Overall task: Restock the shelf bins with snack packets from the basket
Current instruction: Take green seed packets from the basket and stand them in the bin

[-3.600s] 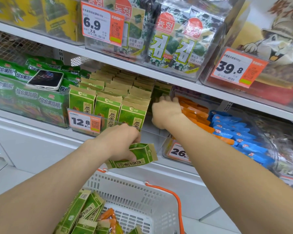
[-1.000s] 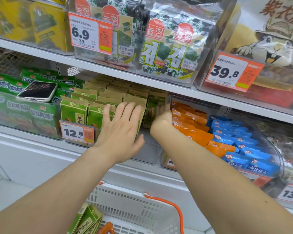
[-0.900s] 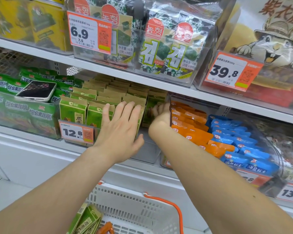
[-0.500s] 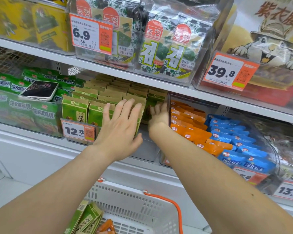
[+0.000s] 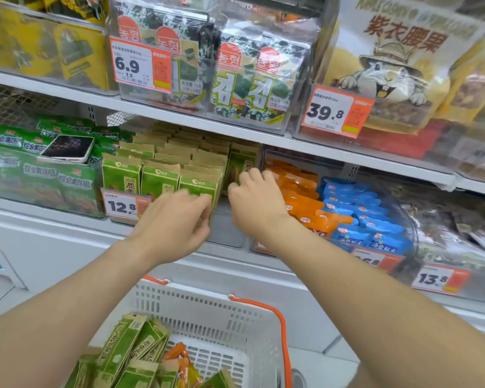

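Head view: flat, creased green packets [image 5: 198, 189]

Two hands: left hand [image 5: 174, 222], right hand [image 5: 254, 203]. One white basket [image 5: 207, 312]. One phone [image 5: 67, 149] atop green bags. Four orange price tags: 6.9 [image 5: 140, 64], 39.8 [image 5: 336, 112], 12.8 [image 5: 122, 205], 13.8 [image 5: 438, 279]. Front row of green packets [image 5: 158, 179]: three upright.
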Motion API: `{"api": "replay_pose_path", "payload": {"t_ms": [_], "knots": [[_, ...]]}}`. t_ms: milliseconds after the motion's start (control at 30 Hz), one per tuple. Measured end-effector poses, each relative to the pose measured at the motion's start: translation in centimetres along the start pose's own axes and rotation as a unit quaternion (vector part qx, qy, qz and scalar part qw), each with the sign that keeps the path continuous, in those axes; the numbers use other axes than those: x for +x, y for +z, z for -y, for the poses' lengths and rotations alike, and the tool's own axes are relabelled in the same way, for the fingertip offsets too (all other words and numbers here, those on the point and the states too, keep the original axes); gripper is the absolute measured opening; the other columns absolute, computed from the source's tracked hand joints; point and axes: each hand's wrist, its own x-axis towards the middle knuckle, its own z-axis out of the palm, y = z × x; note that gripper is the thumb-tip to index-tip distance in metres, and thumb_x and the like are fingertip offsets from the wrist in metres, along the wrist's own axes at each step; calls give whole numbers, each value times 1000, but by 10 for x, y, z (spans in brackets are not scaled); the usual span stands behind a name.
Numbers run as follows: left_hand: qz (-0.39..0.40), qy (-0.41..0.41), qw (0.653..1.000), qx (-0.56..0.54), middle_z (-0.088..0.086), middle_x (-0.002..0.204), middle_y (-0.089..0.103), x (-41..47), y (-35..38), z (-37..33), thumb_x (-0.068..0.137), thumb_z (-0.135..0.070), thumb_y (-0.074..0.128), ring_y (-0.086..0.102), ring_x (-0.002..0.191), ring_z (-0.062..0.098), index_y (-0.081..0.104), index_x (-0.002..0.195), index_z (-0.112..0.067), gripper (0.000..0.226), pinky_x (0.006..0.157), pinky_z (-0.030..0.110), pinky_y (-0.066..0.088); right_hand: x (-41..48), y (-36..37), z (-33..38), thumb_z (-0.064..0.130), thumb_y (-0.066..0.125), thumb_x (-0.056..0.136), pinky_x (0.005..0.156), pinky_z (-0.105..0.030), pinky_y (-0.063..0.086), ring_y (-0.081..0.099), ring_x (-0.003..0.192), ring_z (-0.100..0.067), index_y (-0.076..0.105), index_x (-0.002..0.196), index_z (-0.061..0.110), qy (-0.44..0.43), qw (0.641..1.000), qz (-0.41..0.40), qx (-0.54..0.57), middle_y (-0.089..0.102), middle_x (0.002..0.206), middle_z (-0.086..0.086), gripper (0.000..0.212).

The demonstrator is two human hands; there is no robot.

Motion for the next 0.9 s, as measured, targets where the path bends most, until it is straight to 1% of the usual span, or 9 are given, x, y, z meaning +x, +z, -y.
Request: {"api": "replay_pose_path", "payload": {"t_ms": [100,200,267,367,467,600,733,833,900], "knots": [[174,-33,984,28,-9,76,63,-21,0,3,95,-40,50,63,73,22,56,93,-31,11,61,34,52,-28,-9,10,26,58,91,75,-40,36,56,96,-30,66,105,19,-94,994,-10,64,63,101,-7,17],[326,9,942,77,-9,92,67,-43,7,2,98,-40,48,65,85,21,62,102,-33,16,68,35,53,-59,-8,26,23,52,95,66,-36,36,54,79,-31,54,91,21,-136,980,93,113,50,82,-3,5],[390,29,916,95,-5,106,68,-54,12,-1,100,-42,49,65,95,23,64,113,-32,22,73,35,51,-81,1,38,22,52,95,65,-37,40,54,76,-33,50,88,20,-144,973,140,112,45,78,-3,7],[425,36,897,116,-1,118,66,-63,23,-4,102,-43,49,64,105,25,61,125,-30,29,77,35,49,-114,21,54,18,52,96,74,-39,41,55,79,-32,51,88,18,-143,961,208,115,49,79,-2,8],[431,11,899,76,1,120,67,-75,44,-17,103,-38,48,64,107,26,62,127,-29,29,84,37,54,-145,46,67,17,51,95,76,-38,40,62,88,-31,59,98,18,-129,951,247,134,59,93,-5,8],[490,27,870,54,3,126,64,-90,85,-48,100,-35,54,64,112,26,65,125,-27,28,89,35,51,-178,85,82,16,52,94,78,-39,43,63,96,-30,60,104,21,-104,935,296,166,65,105,-5,14],[524,-7,852,1,0,121,67,-109,131,-71,98,-27,56,65,108,25,68,118,-23,23,86,36,53,-210,117,98,14,57,93,81,-41,40,54,86,-29,57,99,21,-72,921,338,182,59,91,-2,9],[569,-25,822,-28,4,110,71,-151,173,-86,96,-28,58,68,99,25,72,109,-17,22,83,38,58,-243,145,112,10,51,94,81,-39,35,48,82,-27,54,101,19,-54,888,408,204,44,80,0,12],[605,-27,794,-46,4,106,69,-181,197,-94,97,-29,56,67,96,24,68,110,-17,21,82,41,60,-259,160,118,9,49,95,85,-39,34,50,85,-27,57,105,19,-71,876,436,193,45,82,0,16]]}}
